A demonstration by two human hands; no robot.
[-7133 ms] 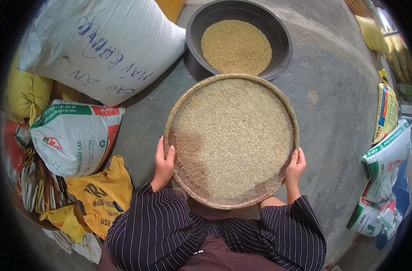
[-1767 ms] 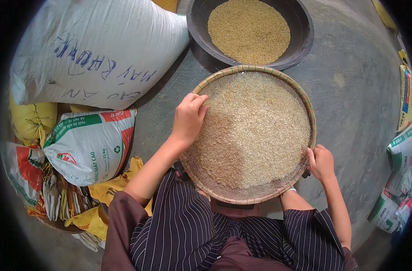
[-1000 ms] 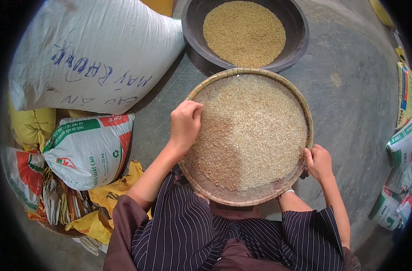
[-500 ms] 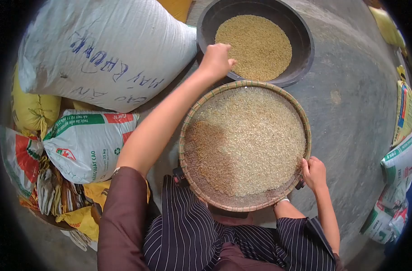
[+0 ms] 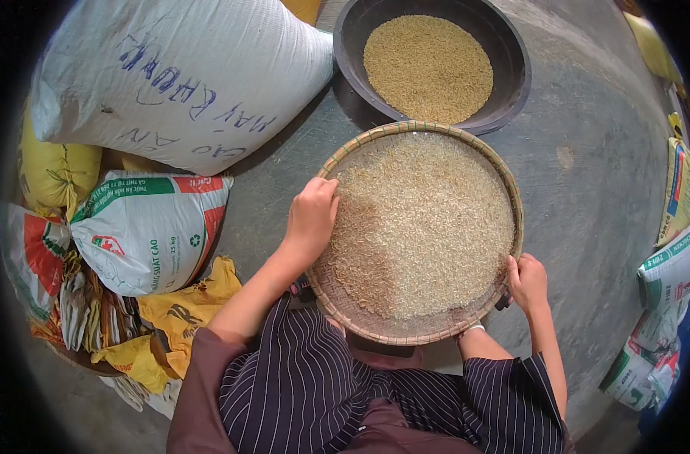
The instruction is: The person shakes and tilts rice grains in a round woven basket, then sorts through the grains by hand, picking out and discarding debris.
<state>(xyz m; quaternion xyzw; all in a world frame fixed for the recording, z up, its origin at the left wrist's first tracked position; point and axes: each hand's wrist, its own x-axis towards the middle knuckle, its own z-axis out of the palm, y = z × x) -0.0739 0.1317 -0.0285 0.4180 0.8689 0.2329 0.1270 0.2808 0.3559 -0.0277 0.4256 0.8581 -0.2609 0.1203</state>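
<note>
Back from the round black plastic basin [image 5: 510, 72], the left hand [image 5: 312, 218], its hold unclear, meets the rim of the nearby round tan woven tray [image 5: 405, 334] while the right hand [image 5: 529, 283] clasps the opposite edge in its fingers, apparently steadying the pale loose grain [image 5: 439, 234].

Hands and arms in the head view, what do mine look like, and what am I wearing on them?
Your left hand and right hand show no gloves, watch or bracelet. A plain, dark maroon-brown fabric sleeve ends near the left elbow. The right forearm looks uncovered.
</note>
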